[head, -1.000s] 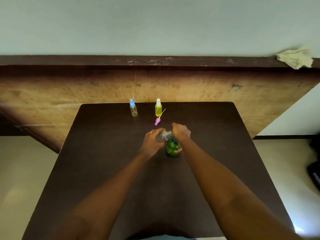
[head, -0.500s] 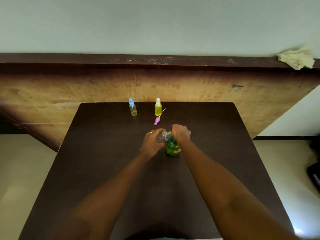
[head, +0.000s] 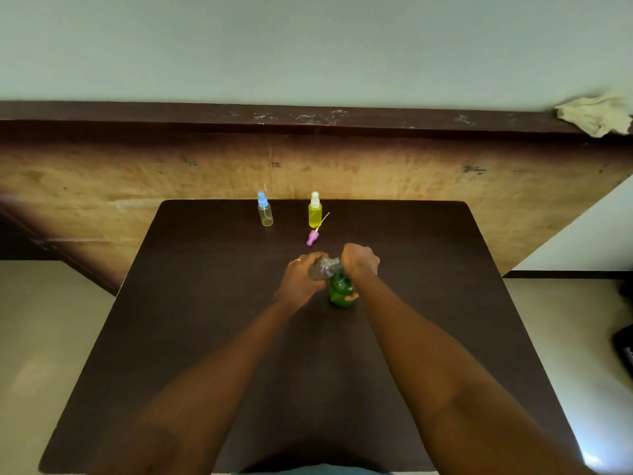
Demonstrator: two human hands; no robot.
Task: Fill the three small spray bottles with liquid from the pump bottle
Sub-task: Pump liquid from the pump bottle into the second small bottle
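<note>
Dark tabletop (head: 205, 320), centre: the left hand (head: 301, 277) grips a clear small spray bottle (head: 320, 269) at the green pump bottle (head: 339, 291), which the right hand (head: 359, 264) clasps from above. Both look light, probably slippery plastic; hold each by its body.

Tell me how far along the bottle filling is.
Done: the white-capped small spray bottle of yellow liquid looks full. In hand: the left hand holds a clear small bottle at the green plastic pump bottle, gripped by the right hand. Left: refitting the loose pink spray cap; the blue-capped small bottle looks pale, level unclear.
</note>
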